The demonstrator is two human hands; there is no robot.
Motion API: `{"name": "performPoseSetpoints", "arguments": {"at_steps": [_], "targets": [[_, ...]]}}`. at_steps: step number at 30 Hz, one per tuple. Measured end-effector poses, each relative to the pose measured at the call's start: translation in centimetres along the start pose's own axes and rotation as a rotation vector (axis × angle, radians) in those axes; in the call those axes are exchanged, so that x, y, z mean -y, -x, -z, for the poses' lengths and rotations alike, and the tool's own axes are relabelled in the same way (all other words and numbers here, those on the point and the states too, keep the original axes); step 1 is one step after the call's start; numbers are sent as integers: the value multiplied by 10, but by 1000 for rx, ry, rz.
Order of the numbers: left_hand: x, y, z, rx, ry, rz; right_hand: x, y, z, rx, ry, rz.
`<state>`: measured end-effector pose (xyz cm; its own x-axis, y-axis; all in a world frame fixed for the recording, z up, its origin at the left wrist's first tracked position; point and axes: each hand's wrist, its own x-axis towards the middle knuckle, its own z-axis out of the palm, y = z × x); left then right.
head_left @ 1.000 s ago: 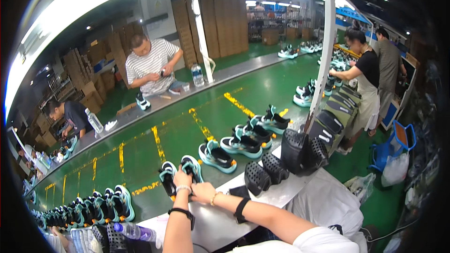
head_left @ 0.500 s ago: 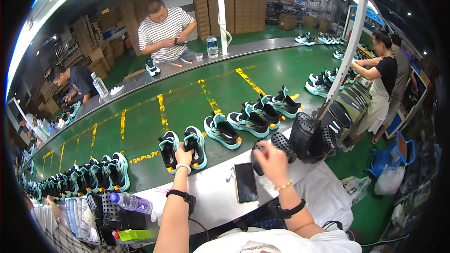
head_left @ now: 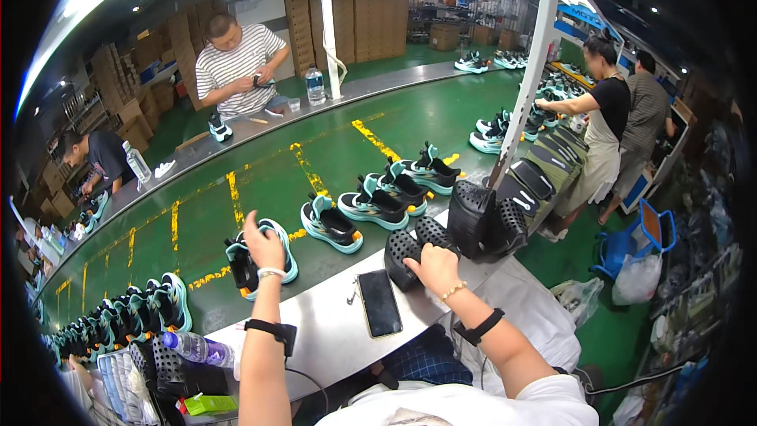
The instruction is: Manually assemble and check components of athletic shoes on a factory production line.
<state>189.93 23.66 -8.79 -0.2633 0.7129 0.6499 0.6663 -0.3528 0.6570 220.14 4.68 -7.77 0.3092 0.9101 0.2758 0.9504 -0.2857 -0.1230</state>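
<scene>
My left hand (head_left: pixel 265 248) is raised over a pair of black-and-turquoise sneakers, its thumb and fingers apart and holding nothing. The left sneaker (head_left: pixel 241 268) of that pair is partly covered by the hand; the right sneaker (head_left: pixel 285 251) shows beside it. My right hand (head_left: pixel 436 269) is closed at the near end of a black perforated shoe form (head_left: pixel 400 249), its thumb lying against the form; the fingertips are hidden. A second perforated shoe form (head_left: pixel 435 233) stands just behind. Left of my right hand, a dark-screened phone (head_left: pixel 380 304) lies on the white worktop (head_left: pixel 319 312).
A row of sneakers (head_left: pixel 331 225) runs along the green conveyor belt (head_left: pixel 268 158), with more at left (head_left: pixel 158 308). Large black forms (head_left: pixel 473 217) and a metal post (head_left: pixel 524 83) stand at right. A purple-capped bottle (head_left: pixel 201 349) lies at left. Several people work around the line.
My left hand has come up off the sneakers and opened. My right hand has lowered onto the perforated shoe form. The whole view has shifted, so things sit further left.
</scene>
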Motion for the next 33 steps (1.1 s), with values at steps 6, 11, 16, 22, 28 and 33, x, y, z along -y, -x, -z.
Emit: {"name": "performPoseSetpoints", "arguments": {"at_steps": [6,11,16,22,28,33], "targets": [[-39,54,-41,784,-106,-13,13,-9,51,-126,1,59],[-11,68,-70,798,-160,93,30,-45,94,-66,-145,246],[-30,53,-60,988,-92,57,45,-97,68,104,-127,412],[16,26,-80,582,185,308,116,-162,13,351,-292,447],[43,21,-106,639,222,250,168,-164,-55,200,-211,381],[34,22,-97,591,369,243,191,-135,-110,7,-275,319]]}}
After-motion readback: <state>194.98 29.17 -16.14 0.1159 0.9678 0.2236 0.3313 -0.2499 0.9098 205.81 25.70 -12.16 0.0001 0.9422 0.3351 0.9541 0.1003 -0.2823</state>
